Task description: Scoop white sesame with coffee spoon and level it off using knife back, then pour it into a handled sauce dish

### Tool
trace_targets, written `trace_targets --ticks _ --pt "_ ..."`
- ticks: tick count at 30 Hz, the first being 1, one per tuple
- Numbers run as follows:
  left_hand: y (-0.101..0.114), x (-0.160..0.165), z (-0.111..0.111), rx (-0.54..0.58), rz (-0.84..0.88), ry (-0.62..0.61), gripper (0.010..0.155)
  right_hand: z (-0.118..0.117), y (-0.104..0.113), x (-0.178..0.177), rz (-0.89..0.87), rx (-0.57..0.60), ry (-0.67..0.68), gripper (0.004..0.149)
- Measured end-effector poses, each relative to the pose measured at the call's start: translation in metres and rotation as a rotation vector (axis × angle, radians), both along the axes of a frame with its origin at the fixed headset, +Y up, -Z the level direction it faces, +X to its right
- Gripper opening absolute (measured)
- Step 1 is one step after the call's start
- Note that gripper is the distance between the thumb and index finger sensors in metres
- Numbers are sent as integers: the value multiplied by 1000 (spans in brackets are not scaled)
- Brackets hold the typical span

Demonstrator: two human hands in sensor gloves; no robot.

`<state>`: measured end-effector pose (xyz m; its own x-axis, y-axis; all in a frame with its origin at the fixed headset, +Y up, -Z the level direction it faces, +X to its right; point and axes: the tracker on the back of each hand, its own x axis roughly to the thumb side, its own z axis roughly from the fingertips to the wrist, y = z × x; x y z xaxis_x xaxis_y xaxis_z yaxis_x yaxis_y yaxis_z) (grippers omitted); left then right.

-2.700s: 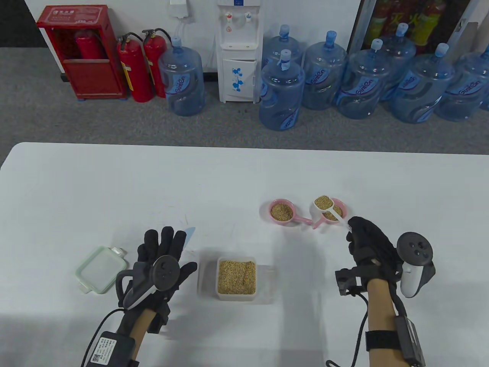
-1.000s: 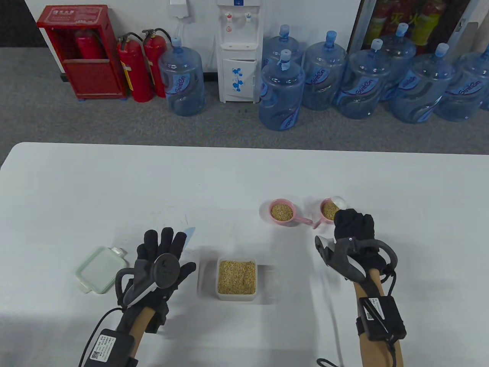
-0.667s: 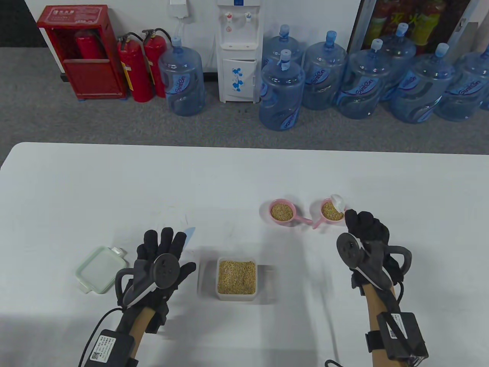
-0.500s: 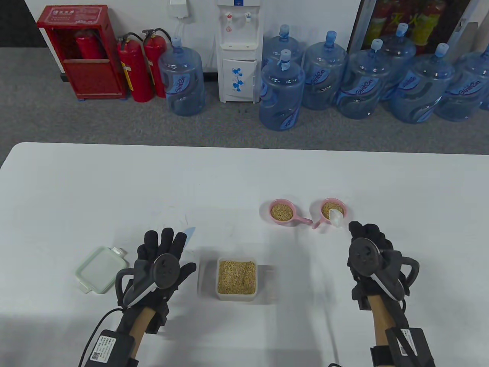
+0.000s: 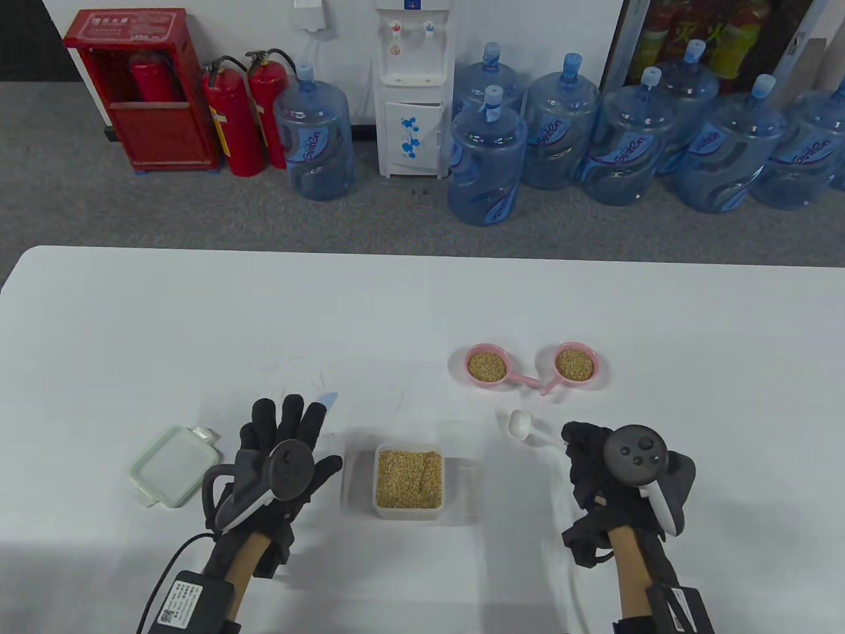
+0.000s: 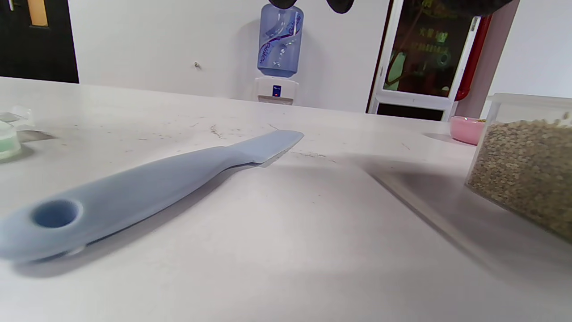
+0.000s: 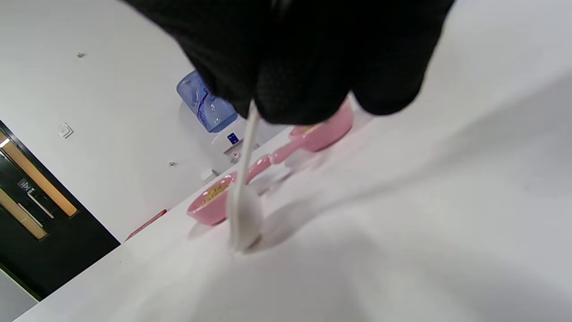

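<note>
My right hand (image 5: 584, 449) pinches the handle of the white coffee spoon (image 5: 521, 422) (image 7: 243, 214), whose empty bowl sits low over the table in front of the two pink handled sauce dishes (image 5: 488, 365) (image 5: 574, 363), both holding sesame. The clear tub of sesame (image 5: 408, 479) (image 6: 527, 170) stands between my hands. My left hand (image 5: 284, 439) lies flat with straight fingers over the light blue knife (image 6: 147, 188), whose tip (image 5: 328, 399) shows past the fingertips. In the left wrist view the knife lies on the table with nothing curled around it.
A pale green lid (image 5: 173, 465) lies left of my left hand. Water bottles, a dispenser and fire extinguishers stand on the floor beyond the table's far edge.
My right hand tipped the full spoon over the right sauce dish, emptied it, then drew back toward me and left with the empty spoon. The left hand stayed put.
</note>
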<state>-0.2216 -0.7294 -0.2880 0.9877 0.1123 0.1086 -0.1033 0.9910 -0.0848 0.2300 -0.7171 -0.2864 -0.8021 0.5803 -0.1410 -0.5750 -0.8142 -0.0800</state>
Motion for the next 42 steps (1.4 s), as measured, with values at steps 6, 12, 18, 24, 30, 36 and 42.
trace_targets --ticks 6,12,18,24,30,36,42 --pt "-3 -4 -3 -13 -5 16 78 3 -10 -4 323 17 34 38" --pt "-5 -5 -4 -19 -5 16 79 6 -16 -18 638 126 86 39" --pt "-5 -4 -3 -17 -4 11 79 6 -25 -30 769 136 111 40" --pt "-5 -4 -3 -20 -3 12 80 4 -32 -38 809 88 135 41" --pt "-5 -4 -3 -26 -2 14 80 1 -35 -38 772 35 111 39" --pt "-5 -3 -3 -34 -3 14 80 1 -36 -41 836 37 117 37" --pt "-5 -3 -3 -32 -5 11 80 2 -39 -47 937 14 143 38"
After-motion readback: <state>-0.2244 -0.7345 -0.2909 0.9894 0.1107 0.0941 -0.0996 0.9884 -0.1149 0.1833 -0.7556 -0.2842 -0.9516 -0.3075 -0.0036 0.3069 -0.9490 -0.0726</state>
